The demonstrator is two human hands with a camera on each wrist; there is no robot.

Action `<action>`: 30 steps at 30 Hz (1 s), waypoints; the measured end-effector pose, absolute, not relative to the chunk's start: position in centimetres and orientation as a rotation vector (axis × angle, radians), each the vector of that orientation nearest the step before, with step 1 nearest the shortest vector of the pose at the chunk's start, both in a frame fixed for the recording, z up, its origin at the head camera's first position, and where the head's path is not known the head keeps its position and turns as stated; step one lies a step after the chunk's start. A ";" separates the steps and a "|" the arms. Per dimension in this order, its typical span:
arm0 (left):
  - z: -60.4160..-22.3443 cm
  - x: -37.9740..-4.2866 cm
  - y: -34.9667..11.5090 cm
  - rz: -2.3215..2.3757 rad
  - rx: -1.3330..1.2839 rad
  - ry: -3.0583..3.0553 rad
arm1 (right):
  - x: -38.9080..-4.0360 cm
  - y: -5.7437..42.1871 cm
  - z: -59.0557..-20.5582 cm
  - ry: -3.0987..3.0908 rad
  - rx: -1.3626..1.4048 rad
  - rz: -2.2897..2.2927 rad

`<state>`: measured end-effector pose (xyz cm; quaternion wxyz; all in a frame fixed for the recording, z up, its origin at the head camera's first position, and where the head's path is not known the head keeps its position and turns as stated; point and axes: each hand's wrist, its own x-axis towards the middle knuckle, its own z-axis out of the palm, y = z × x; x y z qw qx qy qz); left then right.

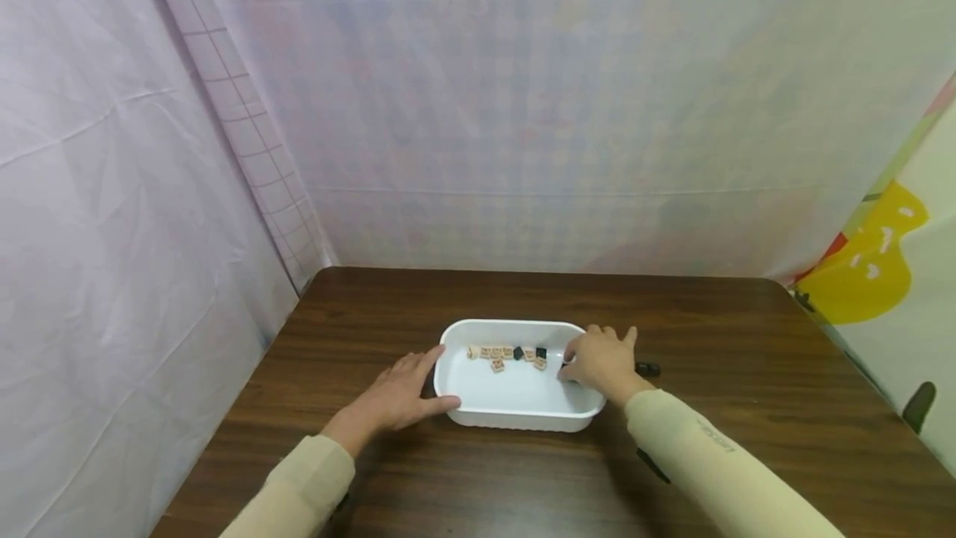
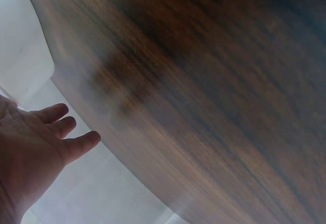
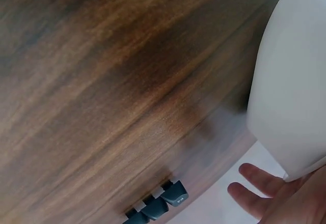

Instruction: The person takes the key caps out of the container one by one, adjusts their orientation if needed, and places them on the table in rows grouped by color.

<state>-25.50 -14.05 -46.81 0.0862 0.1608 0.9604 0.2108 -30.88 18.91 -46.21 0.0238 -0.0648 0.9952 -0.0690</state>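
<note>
A white plastic tray point(image 1: 515, 419) stands on the brown table. Along its far side lie several small beige pieces point(image 1: 498, 364) and two black keycaps point(image 1: 541, 353). My left hand point(image 1: 396, 393) rests against the tray's left end, fingers fairly straight and thumb on the near rim. Over the right end reaches my right hand point(image 1: 601, 362). Its thumb and forefinger pinch a small dark piece that looks like a black keycap, mostly covered by the fingers; the other fingers stay extended outside the rim.
Right of the tray, a short row of black keycaps point(image 3: 174, 193) lies on the wood-grain table point(image 1: 717, 330). Pale curtains point(image 1: 553, 106) hang behind the table and at its left. A cloth with a yellow print point(image 1: 859, 281) hangs at the right.
</note>
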 end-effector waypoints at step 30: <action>-46.9 -25.5 -14.0 0.637 0.485 2.868 | -30.9 19.2 -45.5 3.213 -0.278 -0.544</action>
